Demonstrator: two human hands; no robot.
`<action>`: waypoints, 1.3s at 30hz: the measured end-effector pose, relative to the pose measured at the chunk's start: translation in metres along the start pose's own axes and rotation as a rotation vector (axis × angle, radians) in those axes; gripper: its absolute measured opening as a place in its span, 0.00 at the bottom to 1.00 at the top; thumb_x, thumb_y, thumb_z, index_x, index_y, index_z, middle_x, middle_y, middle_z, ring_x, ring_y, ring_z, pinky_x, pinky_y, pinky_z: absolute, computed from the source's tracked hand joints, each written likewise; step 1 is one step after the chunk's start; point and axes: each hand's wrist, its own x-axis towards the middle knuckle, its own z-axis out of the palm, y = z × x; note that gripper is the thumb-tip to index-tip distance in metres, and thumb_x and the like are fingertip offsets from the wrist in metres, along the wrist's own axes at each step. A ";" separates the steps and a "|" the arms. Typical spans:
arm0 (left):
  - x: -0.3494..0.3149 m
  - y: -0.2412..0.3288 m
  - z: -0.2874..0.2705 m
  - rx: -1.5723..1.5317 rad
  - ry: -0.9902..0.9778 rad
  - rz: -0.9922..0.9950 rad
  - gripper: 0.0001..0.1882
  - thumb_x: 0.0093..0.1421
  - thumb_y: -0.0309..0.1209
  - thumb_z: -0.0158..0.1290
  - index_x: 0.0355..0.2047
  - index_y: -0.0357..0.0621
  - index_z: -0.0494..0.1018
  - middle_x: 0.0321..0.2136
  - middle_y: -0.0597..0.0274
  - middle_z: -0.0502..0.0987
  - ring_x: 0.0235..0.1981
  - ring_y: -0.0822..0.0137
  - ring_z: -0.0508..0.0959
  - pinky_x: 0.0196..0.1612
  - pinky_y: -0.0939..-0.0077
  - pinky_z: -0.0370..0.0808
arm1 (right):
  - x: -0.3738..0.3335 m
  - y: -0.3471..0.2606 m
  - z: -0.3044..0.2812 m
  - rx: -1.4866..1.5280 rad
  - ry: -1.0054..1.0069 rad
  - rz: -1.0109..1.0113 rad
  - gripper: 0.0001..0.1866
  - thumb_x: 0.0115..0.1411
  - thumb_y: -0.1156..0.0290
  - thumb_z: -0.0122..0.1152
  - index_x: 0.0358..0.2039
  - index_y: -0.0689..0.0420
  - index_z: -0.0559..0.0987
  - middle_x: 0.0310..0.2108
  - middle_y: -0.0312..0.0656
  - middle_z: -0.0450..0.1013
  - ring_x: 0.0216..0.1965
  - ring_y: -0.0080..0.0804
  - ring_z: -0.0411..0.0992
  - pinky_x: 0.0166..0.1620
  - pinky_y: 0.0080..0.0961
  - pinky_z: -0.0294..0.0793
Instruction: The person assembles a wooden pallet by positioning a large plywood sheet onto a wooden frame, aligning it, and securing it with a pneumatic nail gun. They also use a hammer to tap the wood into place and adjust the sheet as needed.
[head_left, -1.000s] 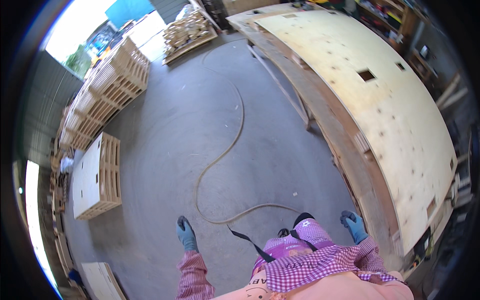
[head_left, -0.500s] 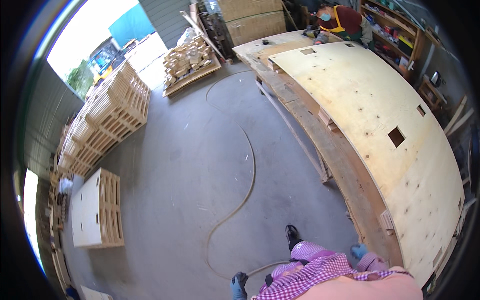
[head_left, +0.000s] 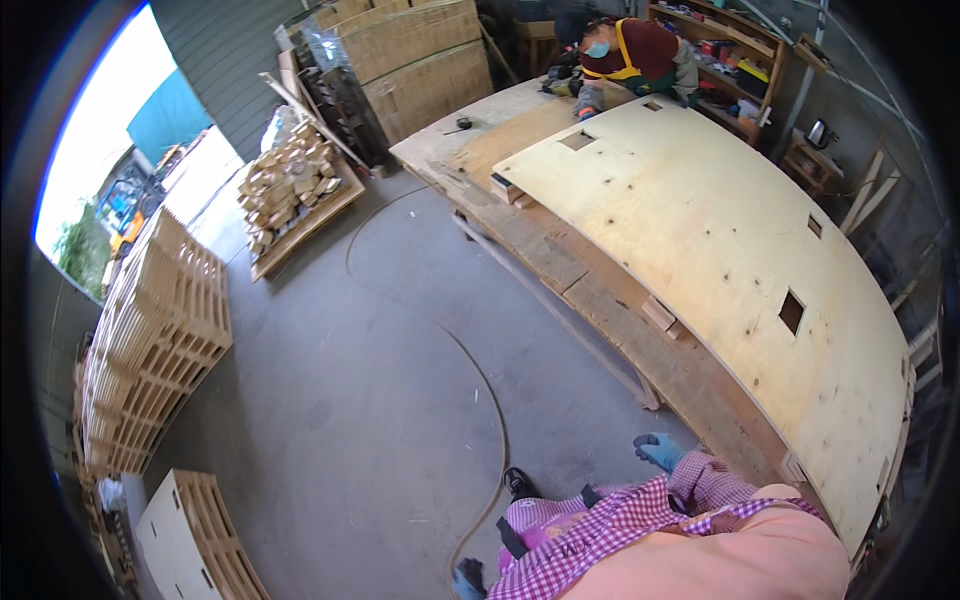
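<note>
Head view: left hand (head_left: 468, 578), cut off by the bottom edge near a skinny hose (head_left: 504, 440), can't tell its fingers; right hand (head_left: 658, 450) looks loosely curled, contents unclear, beside the rough plank surface (head_left: 560, 262). Knotty, square-holed plywood (head_left: 700, 220) sits atop that.

Room between pallets (head_left: 160, 330) and workbench (head_left: 572, 262), except hose (head_left: 501, 420)

From head height we looked steeply down and forward through one wide fisheye, our own torso (head_left: 700, 560) close below, the workbench (head_left: 520, 235) stretching away ahead.
</note>
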 end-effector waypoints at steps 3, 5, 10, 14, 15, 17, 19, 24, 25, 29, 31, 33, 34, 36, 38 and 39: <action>0.039 0.100 0.099 0.100 -0.229 0.190 0.14 0.59 0.34 0.51 0.39 0.35 0.70 0.33 0.55 0.75 0.36 0.59 0.76 0.42 0.64 0.76 | 0.017 0.008 0.002 -0.009 0.108 0.045 0.14 0.52 0.69 0.57 0.39 0.62 0.77 0.31 0.42 0.76 0.30 0.29 0.73 0.34 0.24 0.73; 0.062 0.156 0.159 0.147 -0.305 0.244 0.14 0.60 0.34 0.50 0.40 0.36 0.70 0.37 0.54 0.74 0.39 0.60 0.76 0.46 0.63 0.75 | -0.002 -0.014 0.013 0.193 0.203 0.102 0.13 0.52 0.70 0.58 0.38 0.61 0.78 0.32 0.42 0.76 0.30 0.28 0.73 0.35 0.24 0.73; 0.128 0.186 0.307 0.359 -0.512 0.259 0.15 0.61 0.33 0.48 0.45 0.35 0.70 0.40 0.52 0.74 0.42 0.58 0.76 0.48 0.60 0.74 | -0.007 -0.004 0.000 0.122 0.351 0.215 0.11 0.50 0.72 0.56 0.33 0.62 0.79 0.25 0.40 0.75 0.26 0.26 0.72 0.30 0.23 0.71; 0.120 0.162 0.427 0.434 -0.713 0.213 0.15 0.62 0.28 0.45 0.47 0.34 0.69 0.43 0.53 0.74 0.43 0.60 0.75 0.47 0.66 0.73 | 0.021 -0.015 -0.014 0.144 0.419 0.246 0.09 0.47 0.71 0.55 0.27 0.61 0.79 0.21 0.39 0.74 0.24 0.25 0.71 0.27 0.23 0.70; 0.114 0.151 0.453 0.440 -0.751 0.206 0.15 0.62 0.28 0.46 0.47 0.34 0.69 0.43 0.53 0.74 0.43 0.61 0.75 0.47 0.67 0.73 | 0.030 -0.034 -0.023 0.206 0.481 0.259 0.09 0.47 0.70 0.55 0.26 0.61 0.79 0.21 0.38 0.74 0.23 0.25 0.71 0.27 0.24 0.69; 0.113 0.129 0.492 0.440 -0.792 0.154 0.16 0.60 0.28 0.49 0.48 0.34 0.69 0.41 0.55 0.74 0.39 0.64 0.75 0.45 0.71 0.72 | 0.067 -0.030 -0.039 0.170 0.476 0.203 0.11 0.47 0.71 0.56 0.29 0.63 0.80 0.21 0.39 0.74 0.23 0.25 0.71 0.28 0.22 0.71; 0.109 0.119 0.529 0.549 -0.844 0.128 0.16 0.60 0.28 0.50 0.48 0.35 0.69 0.40 0.58 0.74 0.38 0.67 0.74 0.43 0.74 0.72 | 0.103 -0.053 -0.052 0.277 0.497 0.115 0.12 0.50 0.72 0.56 0.34 0.65 0.79 0.24 0.40 0.76 0.26 0.25 0.72 0.32 0.20 0.72; 0.099 0.122 0.620 0.654 -0.881 0.116 0.14 0.59 0.27 0.50 0.46 0.37 0.69 0.35 0.64 0.73 0.33 0.72 0.72 0.38 0.79 0.70 | 0.165 -0.115 -0.093 0.534 0.568 0.057 0.13 0.54 0.75 0.55 0.40 0.64 0.77 0.31 0.40 0.76 0.30 0.25 0.73 0.35 0.20 0.73; 0.104 0.123 0.634 0.656 -0.874 0.098 0.14 0.59 0.26 0.50 0.46 0.37 0.69 0.35 0.64 0.73 0.33 0.72 0.71 0.38 0.80 0.70 | 0.170 -0.128 -0.102 0.542 0.588 0.028 0.13 0.55 0.76 0.55 0.41 0.64 0.76 0.32 0.40 0.75 0.31 0.26 0.73 0.35 0.20 0.73; 0.155 0.125 0.683 0.694 -0.828 0.096 0.16 0.59 0.27 0.50 0.47 0.37 0.68 0.36 0.64 0.73 0.35 0.70 0.73 0.40 0.76 0.72 | 0.191 -0.145 -0.095 0.598 0.765 -0.054 0.10 0.56 0.77 0.54 0.38 0.65 0.76 0.31 0.39 0.75 0.30 0.25 0.72 0.34 0.19 0.73; 0.185 0.123 0.720 0.622 -0.843 0.023 0.18 0.60 0.32 0.51 0.49 0.38 0.66 0.39 0.61 0.72 0.39 0.66 0.73 0.43 0.71 0.71 | 0.202 -0.128 -0.086 0.569 0.897 -0.080 0.09 0.55 0.77 0.54 0.37 0.64 0.76 0.29 0.38 0.74 0.28 0.23 0.72 0.32 0.19 0.73; 0.201 0.128 0.759 0.579 -0.821 -0.050 0.24 0.60 0.38 0.50 0.53 0.40 0.62 0.46 0.57 0.69 0.44 0.61 0.71 0.47 0.65 0.69 | 0.205 -0.143 -0.080 0.638 0.980 -0.024 0.09 0.55 0.76 0.54 0.37 0.63 0.76 0.28 0.38 0.74 0.27 0.23 0.71 0.30 0.19 0.72; 0.202 0.132 0.789 0.577 -0.805 -0.091 0.28 0.59 0.43 0.50 0.56 0.42 0.59 0.51 0.55 0.65 0.48 0.58 0.69 0.50 0.62 0.67 | 0.208 -0.141 -0.076 0.707 0.998 -0.018 0.09 0.54 0.75 0.56 0.37 0.62 0.76 0.27 0.37 0.74 0.25 0.23 0.71 0.29 0.19 0.72; 0.210 0.150 0.839 0.595 -0.788 -0.180 0.38 0.57 0.52 0.49 0.61 0.46 0.51 0.59 0.52 0.56 0.55 0.53 0.64 0.55 0.57 0.62 | 0.209 -0.167 -0.069 0.778 0.944 0.050 0.11 0.53 0.75 0.57 0.38 0.64 0.76 0.30 0.39 0.75 0.29 0.23 0.72 0.33 0.19 0.73; 0.218 0.172 0.892 0.633 -0.809 -0.275 0.48 0.54 0.60 0.48 0.65 0.50 0.40 0.65 0.51 0.45 0.61 0.49 0.57 0.59 0.54 0.56 | 0.217 -0.182 -0.055 0.776 0.927 0.088 0.14 0.51 0.72 0.58 0.38 0.65 0.76 0.30 0.39 0.75 0.29 0.23 0.72 0.33 0.20 0.73; 0.220 0.180 0.920 0.638 -0.804 -0.273 0.51 0.52 0.62 0.48 0.65 0.51 0.37 0.65 0.52 0.42 0.62 0.49 0.55 0.59 0.53 0.54 | 0.222 -0.185 -0.046 0.760 0.949 0.083 0.14 0.51 0.72 0.58 0.38 0.64 0.76 0.29 0.39 0.75 0.29 0.23 0.72 0.32 0.21 0.72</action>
